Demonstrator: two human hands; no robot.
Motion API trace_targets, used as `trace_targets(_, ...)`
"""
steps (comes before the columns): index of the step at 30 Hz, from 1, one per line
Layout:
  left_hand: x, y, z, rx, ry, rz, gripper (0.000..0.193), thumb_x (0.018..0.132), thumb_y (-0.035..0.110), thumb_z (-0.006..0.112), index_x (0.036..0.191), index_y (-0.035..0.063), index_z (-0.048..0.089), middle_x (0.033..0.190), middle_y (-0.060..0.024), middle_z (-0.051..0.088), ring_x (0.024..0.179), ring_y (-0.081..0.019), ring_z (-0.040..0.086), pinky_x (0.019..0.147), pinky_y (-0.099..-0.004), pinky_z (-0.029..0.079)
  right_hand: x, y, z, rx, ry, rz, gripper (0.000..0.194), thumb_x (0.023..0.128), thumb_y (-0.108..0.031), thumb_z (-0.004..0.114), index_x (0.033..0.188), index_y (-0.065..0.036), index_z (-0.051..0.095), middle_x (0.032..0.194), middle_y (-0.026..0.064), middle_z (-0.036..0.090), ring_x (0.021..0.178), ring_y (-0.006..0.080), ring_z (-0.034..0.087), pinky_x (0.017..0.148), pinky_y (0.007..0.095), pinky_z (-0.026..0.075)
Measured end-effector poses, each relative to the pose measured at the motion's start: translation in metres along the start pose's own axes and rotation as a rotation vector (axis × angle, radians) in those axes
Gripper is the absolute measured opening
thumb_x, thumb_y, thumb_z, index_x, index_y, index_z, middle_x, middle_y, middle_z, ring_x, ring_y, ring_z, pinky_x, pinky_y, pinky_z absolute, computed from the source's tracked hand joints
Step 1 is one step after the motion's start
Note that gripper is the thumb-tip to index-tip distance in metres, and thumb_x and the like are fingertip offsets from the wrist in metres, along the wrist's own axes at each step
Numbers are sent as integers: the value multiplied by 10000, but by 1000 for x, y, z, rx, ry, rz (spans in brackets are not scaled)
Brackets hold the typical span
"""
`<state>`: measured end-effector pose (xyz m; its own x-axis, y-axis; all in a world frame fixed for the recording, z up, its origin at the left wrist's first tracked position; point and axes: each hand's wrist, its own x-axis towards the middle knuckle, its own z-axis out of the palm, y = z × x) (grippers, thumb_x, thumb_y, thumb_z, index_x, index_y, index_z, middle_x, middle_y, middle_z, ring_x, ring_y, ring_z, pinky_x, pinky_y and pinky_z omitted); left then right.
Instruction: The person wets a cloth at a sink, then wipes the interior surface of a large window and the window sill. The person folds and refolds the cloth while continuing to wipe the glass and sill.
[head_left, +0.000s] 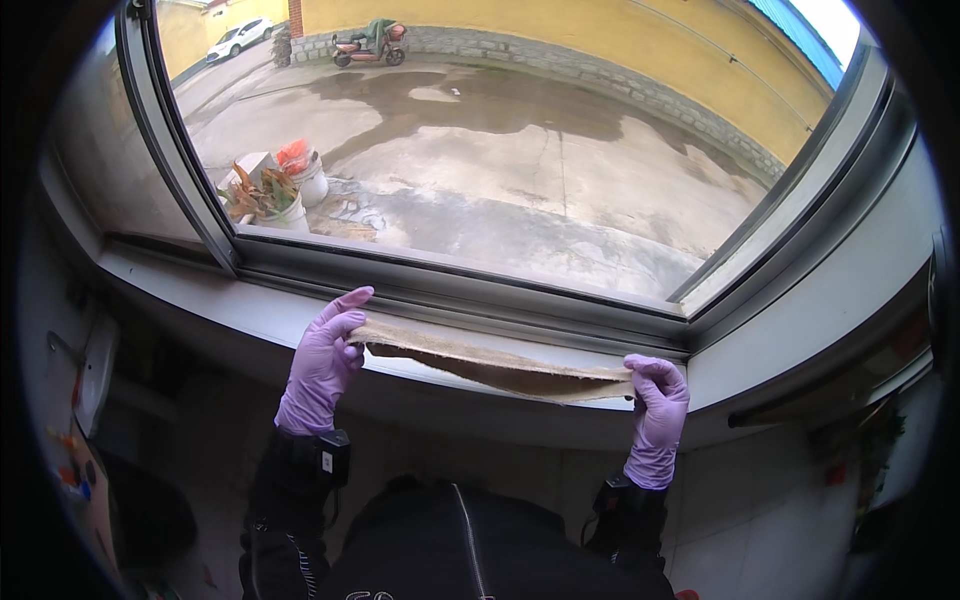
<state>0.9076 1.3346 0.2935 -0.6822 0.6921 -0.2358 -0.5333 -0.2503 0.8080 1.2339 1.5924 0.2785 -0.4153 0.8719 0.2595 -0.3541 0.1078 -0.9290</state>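
Note:
A folded beige cloth (487, 358) is stretched between my two hands, above the white window sill (225, 311). Its upper layer runs nearly straight, while the lower layer sags and leaves a dark gap between them. My left hand (326, 360), in a purple glove, pinches the cloth's left end between thumb and fingers, with the index finger pointing out toward the window frame. The right end is gripped by my right hand (658, 409), also gloved in purple, its fingers curled over the corner.
Beyond the sill is a grey metal window frame (465, 281) around a window onto a concrete yard (480, 172). Outside stand a potted plant (262, 195), a white bucket (311, 180), a scooter (367, 45) and a white car (240, 37). A white washbasin (97, 375) is at far left.

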Motion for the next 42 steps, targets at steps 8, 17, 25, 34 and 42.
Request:
trace_targets(8,9,-3,-20,-227,2,-113,237,930,24,597,1139,-78,649,1008,-145,708,801,-179,702,658,-217,571,-3,16,8,-190,-191,20,423,793,60,747,1196,11,628,1138,87,640,1000,143,640,882,273,515)
trace_targets(17,102,-88,-34,535,176,100,186,912,117,737,1034,-10,679,752,-43,693,623,-100,661,520,-189,494,37,137,14,-614,28,88,123,852,-6,758,960,-17,701,892,-5,650,726,55,568,699,213,494)
trace_targets(25,128,-92,-45,966,295,421,307,880,314,788,800,31,700,657,-16,647,601,-99,552,591,-290,462,49,143,0,-752,191,30,122,867,-118,759,869,-17,691,876,52,636,709,146,632,674,291,530)
trace_targets(34,126,-91,-41,1258,273,386,457,864,447,779,993,21,673,784,-77,688,709,-212,648,653,-356,507,44,129,-1,-961,146,-116,213,866,-239,750,868,-44,666,861,93,650,729,254,644,676,389,515)
trace_targets(42,49,-103,-24,1359,152,913,652,901,254,726,1417,-40,457,1232,-214,553,1125,-347,559,993,-426,450,-45,88,-8,-1090,4,-21,279,882,-335,737,809,-73,674,753,102,656,670,299,653,629,404,517)
